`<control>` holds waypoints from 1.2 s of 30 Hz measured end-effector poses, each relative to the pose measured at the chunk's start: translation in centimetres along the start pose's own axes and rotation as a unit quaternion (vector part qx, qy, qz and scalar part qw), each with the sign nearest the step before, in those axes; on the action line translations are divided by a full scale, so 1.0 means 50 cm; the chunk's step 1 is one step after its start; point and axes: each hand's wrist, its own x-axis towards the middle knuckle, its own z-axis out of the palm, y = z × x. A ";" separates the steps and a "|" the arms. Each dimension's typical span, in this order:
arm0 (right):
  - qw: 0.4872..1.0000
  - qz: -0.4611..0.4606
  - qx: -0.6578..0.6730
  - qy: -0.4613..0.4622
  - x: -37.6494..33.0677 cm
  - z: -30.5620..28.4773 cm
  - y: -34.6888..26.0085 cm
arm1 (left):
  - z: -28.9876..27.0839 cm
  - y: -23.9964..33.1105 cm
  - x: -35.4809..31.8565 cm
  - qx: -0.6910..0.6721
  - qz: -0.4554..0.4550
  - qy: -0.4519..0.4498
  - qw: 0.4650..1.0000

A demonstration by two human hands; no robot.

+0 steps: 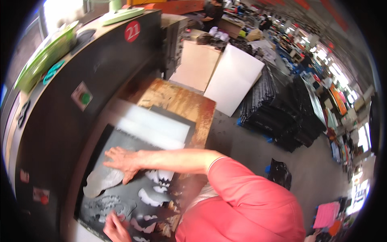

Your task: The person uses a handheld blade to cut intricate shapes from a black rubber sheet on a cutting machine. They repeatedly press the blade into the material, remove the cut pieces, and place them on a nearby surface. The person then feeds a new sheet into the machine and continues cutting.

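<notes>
My right hand is spread, its fingers apart, over the upper end of a light grey, curved flat piece shaped like a shoe part. That piece lies on a dark sheet with several cut-out openings along its right side. Lower down, my left hand has its fingers drawn together beside a dark cut shape with small openings. Blur hides whatever is between those fingers. The palm of the right hand is turned down and out of sight.
A tall black machine panel borders the work surface on the left, with a green basket on its top. Beyond lie a worn wooden board and leaning white panels. Black stacked sheets stand on the floor to the right.
</notes>
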 end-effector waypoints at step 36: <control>0.943 0.092 0.238 0.213 -0.143 -0.400 0.067 | 0.109 -0.101 0.164 0.152 0.020 0.294 0.943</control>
